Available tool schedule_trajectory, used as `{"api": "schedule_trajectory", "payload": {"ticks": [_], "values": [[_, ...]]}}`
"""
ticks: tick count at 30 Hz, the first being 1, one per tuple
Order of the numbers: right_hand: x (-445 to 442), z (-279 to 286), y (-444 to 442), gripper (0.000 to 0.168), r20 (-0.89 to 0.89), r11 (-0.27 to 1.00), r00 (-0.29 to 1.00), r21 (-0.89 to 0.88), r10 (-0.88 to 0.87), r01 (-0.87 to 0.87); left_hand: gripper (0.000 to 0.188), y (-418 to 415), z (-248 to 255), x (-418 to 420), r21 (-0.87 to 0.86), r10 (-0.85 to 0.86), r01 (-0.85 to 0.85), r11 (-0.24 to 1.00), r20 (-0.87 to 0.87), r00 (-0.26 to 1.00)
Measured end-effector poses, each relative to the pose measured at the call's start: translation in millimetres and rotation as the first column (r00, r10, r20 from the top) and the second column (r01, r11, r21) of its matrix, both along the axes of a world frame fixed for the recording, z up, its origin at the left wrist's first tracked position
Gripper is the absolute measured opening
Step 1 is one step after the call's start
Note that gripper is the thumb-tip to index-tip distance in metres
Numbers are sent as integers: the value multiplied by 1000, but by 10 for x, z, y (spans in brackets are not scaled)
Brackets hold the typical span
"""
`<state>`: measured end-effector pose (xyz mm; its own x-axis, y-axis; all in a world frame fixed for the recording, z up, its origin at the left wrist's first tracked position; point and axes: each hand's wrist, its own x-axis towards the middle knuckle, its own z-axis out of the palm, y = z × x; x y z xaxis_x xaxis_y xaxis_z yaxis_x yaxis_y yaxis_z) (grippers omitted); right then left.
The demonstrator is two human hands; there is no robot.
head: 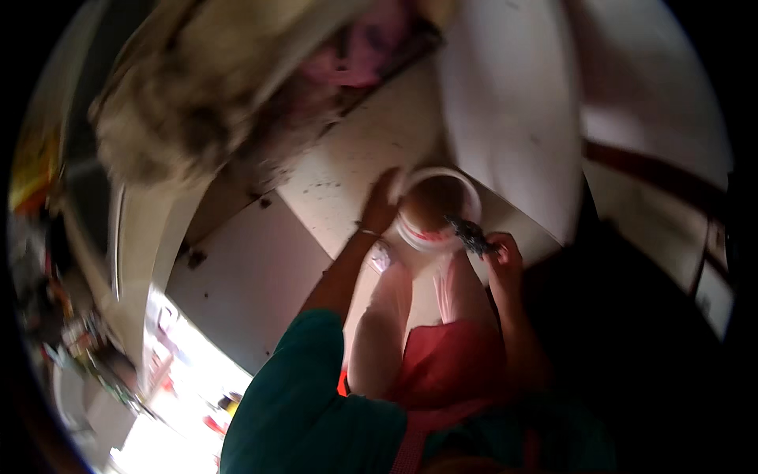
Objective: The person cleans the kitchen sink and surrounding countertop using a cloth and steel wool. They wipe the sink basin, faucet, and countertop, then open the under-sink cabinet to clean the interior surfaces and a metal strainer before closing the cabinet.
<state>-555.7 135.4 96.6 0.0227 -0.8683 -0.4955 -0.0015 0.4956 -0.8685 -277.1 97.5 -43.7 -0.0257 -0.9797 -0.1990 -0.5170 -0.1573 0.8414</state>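
A round white bucket (437, 237) with red marking and brownish contents stands on the tiled floor in front of my feet. At its left rim is my left hand (382, 204), with a band on the wrist; blur hides how the fingers meet the rim. My right hand (503, 252), just right of the bucket, grips one end of a dark, wet-looking bunched cloth or scrubber (469, 234), whose other end reaches over the near right rim. Which of the two it is, I cannot tell.
A grey-white panel or tile (249, 278) lies to the left. Blurred fluffy brownish material (172, 124) and a pink item (361, 53) are at upper left. A large pale curved surface (515, 106) rises beyond the bucket at upper right. Dark specks dot the floor (331, 195).
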Motion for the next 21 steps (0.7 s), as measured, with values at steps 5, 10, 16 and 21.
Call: {"api": "schedule_trajectory", "payload": {"ticks": [5, 10, 16, 21], "values": [[-1033, -273, 1053, 14, -491, 975, 867, 138, -85, 173, 57, 269, 615, 328, 356, 93, -93, 930, 15, 996], [-1814, -413, 2808, 9, -768, 873, 623, 194, -149, 448, 52, 927, 968, 380, 415, -126, 98, 904, 42, 991], [-1200, 370, 3607, 16, -863, 816, 500, 238, -71, 526, 48, 1599, 1754, 786, 555, -297, 223, 802, 46, 954], [-719, 936, 3945, 14, -878, 822, 457, 155, -139, 548, 43, 1999, 1976, 1231, 607, -427, 284, 742, 101, 899]]}}
